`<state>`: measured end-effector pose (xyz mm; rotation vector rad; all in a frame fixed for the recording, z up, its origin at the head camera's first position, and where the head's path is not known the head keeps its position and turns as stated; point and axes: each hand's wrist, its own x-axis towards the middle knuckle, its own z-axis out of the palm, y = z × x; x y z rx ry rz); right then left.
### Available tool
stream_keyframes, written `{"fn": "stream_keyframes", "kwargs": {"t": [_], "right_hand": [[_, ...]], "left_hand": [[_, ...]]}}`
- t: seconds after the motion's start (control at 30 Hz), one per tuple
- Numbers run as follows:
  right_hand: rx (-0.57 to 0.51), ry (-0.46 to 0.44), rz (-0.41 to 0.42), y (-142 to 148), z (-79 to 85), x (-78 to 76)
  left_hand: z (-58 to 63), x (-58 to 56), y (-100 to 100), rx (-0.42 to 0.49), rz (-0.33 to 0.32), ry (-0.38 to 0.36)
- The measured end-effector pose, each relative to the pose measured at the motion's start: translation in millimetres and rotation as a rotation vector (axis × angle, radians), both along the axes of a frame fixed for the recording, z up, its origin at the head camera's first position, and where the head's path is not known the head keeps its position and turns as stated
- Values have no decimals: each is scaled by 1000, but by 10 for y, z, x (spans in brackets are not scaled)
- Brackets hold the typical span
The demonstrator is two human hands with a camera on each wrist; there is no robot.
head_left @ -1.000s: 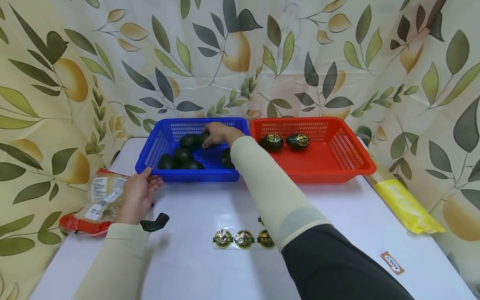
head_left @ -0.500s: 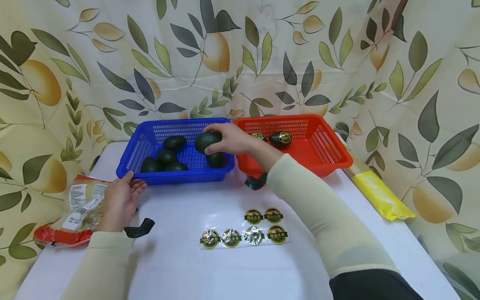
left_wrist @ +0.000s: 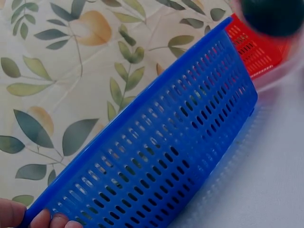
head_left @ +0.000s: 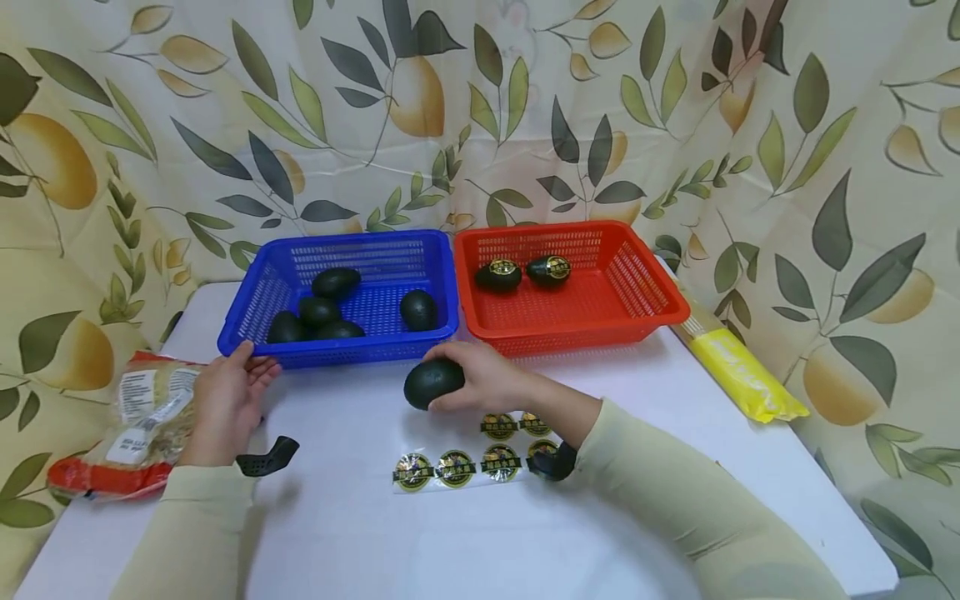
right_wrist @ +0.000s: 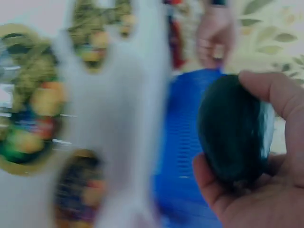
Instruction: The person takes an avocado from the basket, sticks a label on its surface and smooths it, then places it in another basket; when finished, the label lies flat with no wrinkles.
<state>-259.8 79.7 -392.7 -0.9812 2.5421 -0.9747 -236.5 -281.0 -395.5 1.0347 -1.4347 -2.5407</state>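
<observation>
My right hand (head_left: 483, 379) holds a dark green avocado (head_left: 433, 383) above the table, in front of the blue basket. In the right wrist view thumb and fingers curl round this avocado (right_wrist: 232, 128). At the near left corner of the blue basket (head_left: 360, 353), my left hand (head_left: 225, 400) grips the rim; the left wrist view has the thumb on one side of the rim (left_wrist: 128, 111) and fingertips on the other. Several avocados (head_left: 318, 312) lie in the blue basket, one of them apart at the right. A sheet of round black-and-gold stickers (head_left: 455, 469) lies below the right hand.
A red basket (head_left: 570, 340) stands against the blue one, holding two avocados with stickers (head_left: 498, 276). At the left lies a red-and-clear food bag (head_left: 142, 425). A long yellow packet (head_left: 742, 375) lies along the table's right side, and a patterned curtain (head_left: 465, 108) hangs behind.
My right hand has lifted an avocado out of the blue basket and brought it toward me, near the sticker sheet. The left hand has stayed on the basket rim. The head view has shifted right.
</observation>
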Motion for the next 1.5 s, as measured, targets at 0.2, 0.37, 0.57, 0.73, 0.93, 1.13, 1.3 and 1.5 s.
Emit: {"fn": "stream_keyframes", "kwargs": {"t": [0.2, 0.37, 0.57, 0.73, 0.93, 1.13, 1.3, 1.5], "right_hand": [[32, -8, -146, -104, -405, -127], [-22, -17, -255, -125, -540, -175], [-22, -17, -301, -131, -531, -191], [-5, -28, -313, -127, -501, -198], [3, -59, -270, -102, -448, -167], [70, -40, -246, 25, -336, -116], [119, 42, -188, 214, -209, 70], [227, 173, -175, 409, -156, 340]], "left_hand": [[-8, 0, 0, -21, 0, -10], [2, 7, 26, -11, -3, -8], [28, 5, 29, 7, -6, 1], [30, 1, 29, 22, 3, -3], [-36, 143, 167, 10, -37, -6], [-238, 398, 705, -464, -483, 177], [-311, 602, 1232, -937, -816, 325], [-350, 746, 1737, -1418, -1092, 456]]}}
